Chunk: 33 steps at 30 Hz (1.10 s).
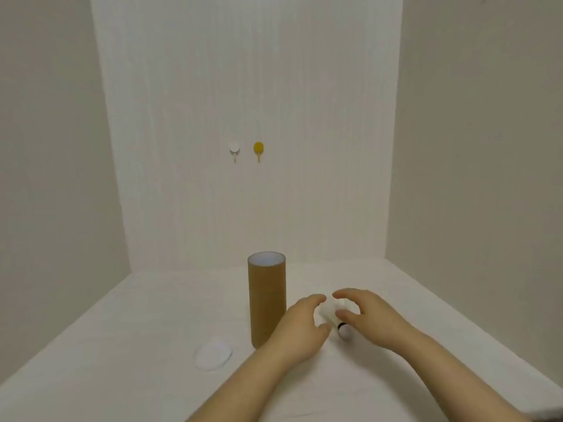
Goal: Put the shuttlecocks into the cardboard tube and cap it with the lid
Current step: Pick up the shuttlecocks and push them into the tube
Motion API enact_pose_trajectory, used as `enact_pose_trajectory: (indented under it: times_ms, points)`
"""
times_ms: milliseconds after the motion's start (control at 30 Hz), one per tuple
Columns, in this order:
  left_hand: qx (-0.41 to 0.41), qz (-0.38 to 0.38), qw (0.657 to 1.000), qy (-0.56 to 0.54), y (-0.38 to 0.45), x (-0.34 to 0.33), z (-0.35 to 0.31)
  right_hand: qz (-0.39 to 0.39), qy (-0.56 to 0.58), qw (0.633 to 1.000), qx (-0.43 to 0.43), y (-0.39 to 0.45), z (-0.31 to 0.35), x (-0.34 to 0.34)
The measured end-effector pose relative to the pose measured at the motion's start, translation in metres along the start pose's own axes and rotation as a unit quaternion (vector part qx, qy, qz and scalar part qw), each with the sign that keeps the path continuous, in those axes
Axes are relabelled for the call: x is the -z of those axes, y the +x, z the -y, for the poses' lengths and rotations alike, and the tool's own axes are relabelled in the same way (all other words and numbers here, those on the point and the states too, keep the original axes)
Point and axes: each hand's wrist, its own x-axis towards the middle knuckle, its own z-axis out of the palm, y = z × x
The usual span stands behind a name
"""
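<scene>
You're over a white cloth-covered surface (122, 330) boxed in by pale walls, two hooks, one white (234, 150) and one yellow (258, 149), on the far wall. The cardboard tube (267, 303) stands upright, open-topped, at centre; the lid (212, 353) lies flat to its near left. Your left hand (300, 325) and right hand (365, 318), fingers curled but apart, cup the shuttlecocks (335, 315) right of the tube.

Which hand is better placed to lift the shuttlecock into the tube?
Right, probably. The right hand arches over the shuttlecock, fingers open beside its cork. The left hand lies between it and the tube.
</scene>
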Motion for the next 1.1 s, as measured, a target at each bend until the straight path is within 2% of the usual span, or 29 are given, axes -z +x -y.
enact_pose_trajectory:
  times_ms: [167,233,433,600,800,933,1100]
  points:
    - [0.107,0.038,0.988,-0.101,0.018,-0.019,-0.005,0.018,-0.045,0.997,-0.054,0.007,-0.021,-0.007]
    - [0.139,0.028,0.980,-0.143,0.026,-0.024,-0.009,0.019,-0.051,0.995,-0.087,0.011,-0.028,-0.010]
    - [0.199,-0.007,0.957,-0.211,0.041,-0.037,-0.010,0.005,-0.032,0.994,-0.108,0.019,-0.036,-0.014]
    - [0.197,-0.036,0.952,-0.230,0.040,-0.044,-0.007,-0.008,0.006,0.992,-0.127,0.025,-0.034,-0.020]
    - [0.173,-0.034,0.947,-0.270,0.038,-0.046,-0.002,-0.020,0.057,0.989,-0.138,0.028,-0.032,-0.027]
    - [0.163,-0.031,0.931,-0.325,0.038,-0.046,-0.001,-0.020,0.164,0.976,-0.142,0.024,-0.030,-0.024]
    - [0.150,-0.011,0.929,-0.339,0.038,-0.039,-0.005,0.021,0.283,0.952,-0.118,0.010,-0.019,-0.004]
